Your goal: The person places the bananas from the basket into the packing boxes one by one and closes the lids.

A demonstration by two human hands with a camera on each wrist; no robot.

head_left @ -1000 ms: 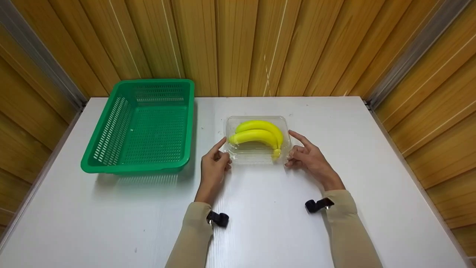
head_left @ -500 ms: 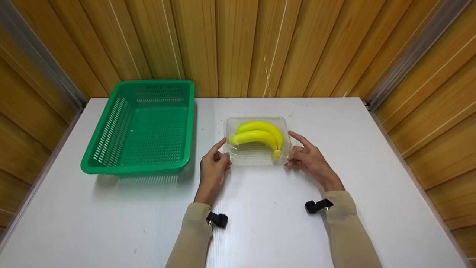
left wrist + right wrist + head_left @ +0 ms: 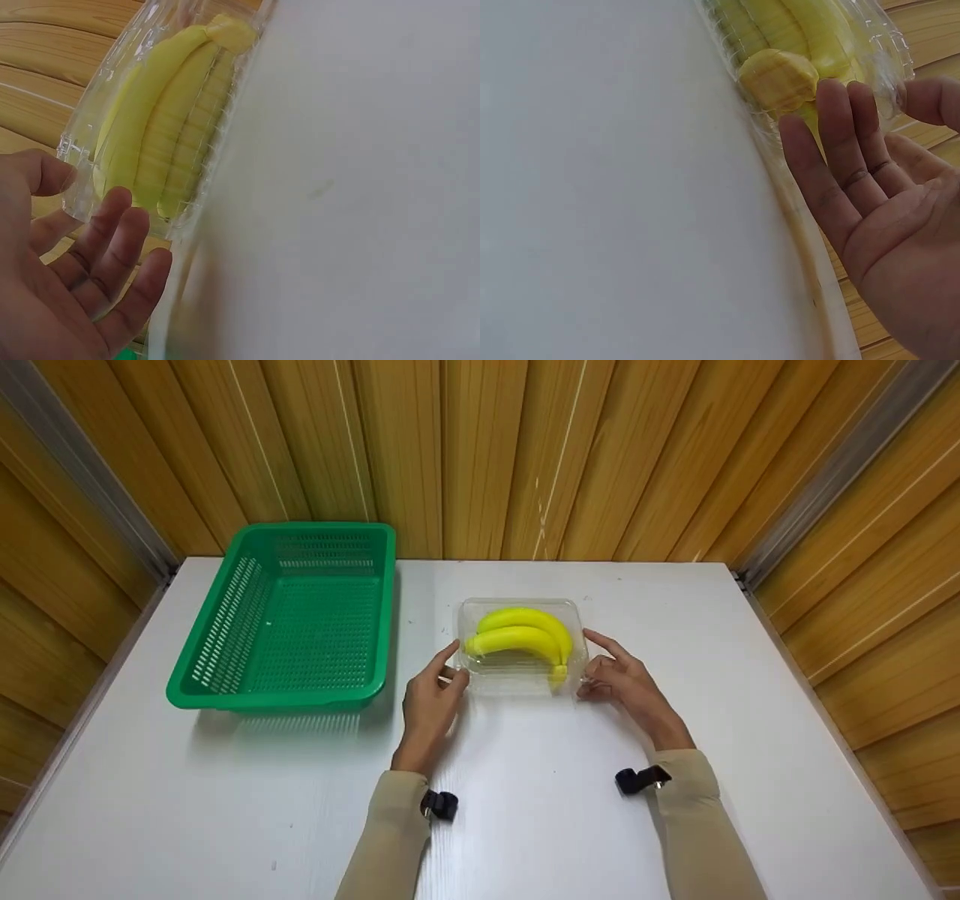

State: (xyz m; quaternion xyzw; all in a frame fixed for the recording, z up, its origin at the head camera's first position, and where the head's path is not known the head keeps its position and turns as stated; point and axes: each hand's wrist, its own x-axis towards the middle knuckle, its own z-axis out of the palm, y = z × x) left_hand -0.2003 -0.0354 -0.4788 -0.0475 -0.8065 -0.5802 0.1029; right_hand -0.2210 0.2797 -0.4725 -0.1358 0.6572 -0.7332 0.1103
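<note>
A clear plastic clamshell box [image 3: 510,686] lies on the white table with a bunch of yellow bananas [image 3: 525,639] inside; its lid looks down over them. My left hand [image 3: 431,701] is at the box's left side, index finger extended along it and thumb by the near corner. In the left wrist view the other fingers are loosely bent beside the box. On the opposite side, my right hand [image 3: 626,682] touches the box with index finger stretched out and thumb at the near right corner. The right wrist view shows its remaining fingers [image 3: 840,146] fairly straight, near the banana stem.
A green perforated plastic basket [image 3: 380,622] stands at the back left of the white table [image 3: 555,810], with nothing in it. Wood-patterned panels [image 3: 480,457] rise behind the table and on both sides. Each sleeve cuff carries a small black camera.
The head view has shifted slightly. Left fingertips that showed below the thumb earlier are now less visible. Otherwise the hands, box and bananas stay in place.
</note>
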